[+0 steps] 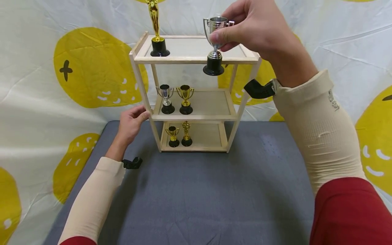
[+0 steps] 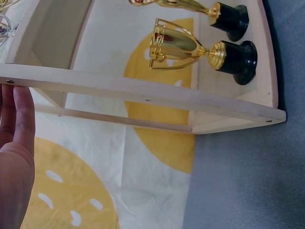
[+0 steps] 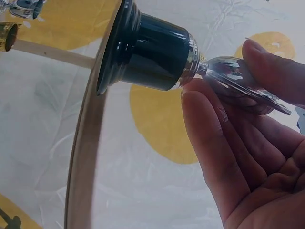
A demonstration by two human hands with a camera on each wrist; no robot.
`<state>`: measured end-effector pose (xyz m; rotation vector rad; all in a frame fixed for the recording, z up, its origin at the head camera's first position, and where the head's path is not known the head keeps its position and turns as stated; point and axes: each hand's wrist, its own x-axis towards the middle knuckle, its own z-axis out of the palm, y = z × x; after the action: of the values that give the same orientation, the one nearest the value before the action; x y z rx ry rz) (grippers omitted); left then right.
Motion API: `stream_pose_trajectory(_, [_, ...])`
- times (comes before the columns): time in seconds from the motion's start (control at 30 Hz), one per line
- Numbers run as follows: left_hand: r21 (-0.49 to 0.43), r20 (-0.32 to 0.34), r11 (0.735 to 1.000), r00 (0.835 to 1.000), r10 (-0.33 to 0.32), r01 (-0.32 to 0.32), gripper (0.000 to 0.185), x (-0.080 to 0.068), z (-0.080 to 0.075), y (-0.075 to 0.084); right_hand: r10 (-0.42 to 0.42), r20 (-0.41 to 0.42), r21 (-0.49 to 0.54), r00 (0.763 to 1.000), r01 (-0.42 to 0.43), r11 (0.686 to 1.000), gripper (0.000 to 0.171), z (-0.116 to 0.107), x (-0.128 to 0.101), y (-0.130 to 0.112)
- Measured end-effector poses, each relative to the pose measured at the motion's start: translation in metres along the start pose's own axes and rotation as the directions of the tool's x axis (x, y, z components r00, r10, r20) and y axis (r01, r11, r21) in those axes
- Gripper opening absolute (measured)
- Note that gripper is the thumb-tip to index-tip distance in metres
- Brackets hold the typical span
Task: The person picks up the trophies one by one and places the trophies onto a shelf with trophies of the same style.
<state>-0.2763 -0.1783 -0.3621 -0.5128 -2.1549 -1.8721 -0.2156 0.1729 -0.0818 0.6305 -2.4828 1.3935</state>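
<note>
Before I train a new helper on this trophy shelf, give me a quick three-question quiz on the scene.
1. True or false: the right hand holds the silver cup in the air, in front of the top shelf.
2. How many trophies stand on the middle shelf?
3. What does the left hand touch? A) the gold figure B) the shelf's left post C) the grey mat

Key: 1 true; 2 two; 3 B.
</note>
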Motion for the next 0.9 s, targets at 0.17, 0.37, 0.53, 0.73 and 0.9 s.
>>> stream_pose_trajectory(0.17, [0.001, 0.002, 1.0, 1.0, -0.008, 0.008, 0.034, 0.0, 0.001, 0.001, 0.004, 0.011, 0.017, 1.0, -0.004, 1.0, 0.023, 0.004, 0.013, -0.008])
stream_pose_trajectory(0.37, [-0.003, 0.003, 1.0, 1.0, -0.019, 0.019, 0.035, -0.001, 0.002, 0.001, 0.029, 0.024, 0.022, 0.999, -0.03, 0.999, 0.022, 0.015, 0.035, -0.011])
stream_pose_trajectory(0.53, [-0.003, 0.01, 1.0, 1.0, -0.025, 0.025, 0.034, -0.001, 0.004, 0.001, 0.082, 0.007, -0.039, 0.997, -0.082, 0.996, 0.023, 0.029, 0.053, -0.008])
stream_pose_trajectory(0.73, [0.002, 0.013, 1.0, 1.0, -0.021, 0.021, 0.033, 0.0, 0.007, 0.003, 0.14, -0.024, -0.063, 0.99, -0.141, 0.988, 0.033, 0.041, 0.068, -0.004])
stream_pose_trajectory(0.9, [0.012, 0.016, 1.0, 1.0, -0.014, 0.014, 0.032, 0.0, 0.009, 0.002, 0.16, -0.037, -0.073, 0.986, -0.162, 0.984, 0.042, 0.046, 0.072, 0.0])
